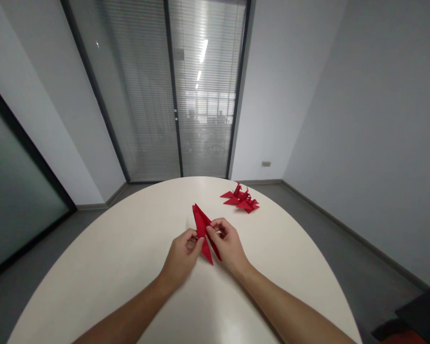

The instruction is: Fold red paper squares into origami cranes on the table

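Observation:
A folded piece of red paper (pixel 201 222), long and pointed at both ends, is held just above a round white table (pixel 129 258). My left hand (pixel 182 255) pinches its left side with thumb and fingers closed. My right hand (pixel 228 242) pinches its right side, fingers curled on the paper. Both hands meet at the paper's middle.
A small pile of finished red paper cranes (pixel 241 198) lies on the table's far right part. Beyond the table stand glass doors with blinds (pixel 175 95) and grey walls. A dark object (pixel 415 315) sits on the floor at the lower right.

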Motion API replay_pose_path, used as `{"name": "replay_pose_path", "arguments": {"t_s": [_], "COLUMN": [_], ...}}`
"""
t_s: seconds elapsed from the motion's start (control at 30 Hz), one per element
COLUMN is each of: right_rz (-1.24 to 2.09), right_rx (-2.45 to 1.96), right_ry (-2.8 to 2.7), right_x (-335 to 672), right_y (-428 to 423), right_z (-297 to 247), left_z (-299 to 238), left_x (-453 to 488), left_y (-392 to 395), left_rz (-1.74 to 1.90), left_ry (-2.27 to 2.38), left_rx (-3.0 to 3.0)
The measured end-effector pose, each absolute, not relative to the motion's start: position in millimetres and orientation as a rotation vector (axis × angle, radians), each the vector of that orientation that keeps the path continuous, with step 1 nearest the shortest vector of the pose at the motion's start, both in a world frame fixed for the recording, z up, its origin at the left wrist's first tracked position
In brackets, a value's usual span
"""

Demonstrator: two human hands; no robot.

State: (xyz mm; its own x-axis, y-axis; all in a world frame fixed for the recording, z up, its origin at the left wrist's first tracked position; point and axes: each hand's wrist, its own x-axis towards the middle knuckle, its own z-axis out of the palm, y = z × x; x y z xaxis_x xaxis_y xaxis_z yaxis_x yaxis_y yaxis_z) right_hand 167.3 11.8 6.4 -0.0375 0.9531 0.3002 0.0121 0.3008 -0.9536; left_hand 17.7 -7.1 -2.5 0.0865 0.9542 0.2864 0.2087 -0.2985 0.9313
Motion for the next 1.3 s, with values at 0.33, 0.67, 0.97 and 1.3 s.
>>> {"name": "replay_pose_path", "arguments": {"t_s": [0.33,0.67,0.97,1.3], "right_rz": [0.734,0.729,0.837,1.046], "right_rx": [-0.924,-0.881,-0.826,-0.824], "right_ry": [-1.467,-1.535,-1.416,-1.384], "right_x": [176.8,178.4,177.6,175.2], "right_y": [8.0,2.8,6.3,10.2], "right_z": [8.7,10.9,8.6,5.9], "left_z": [-11.0,-10.6,-6.8,-6.0], "left_x": [17.4,16.9,17.8,16.4], "left_y": [1.4,3.1,-0.4,-1.7], "left_rz": [1.376,1.408,1.359,1.471], "left_ry": [1.245,1.273,1.239,1.296], "left_rx": [1.446,1.462,1.480,1.653]}}
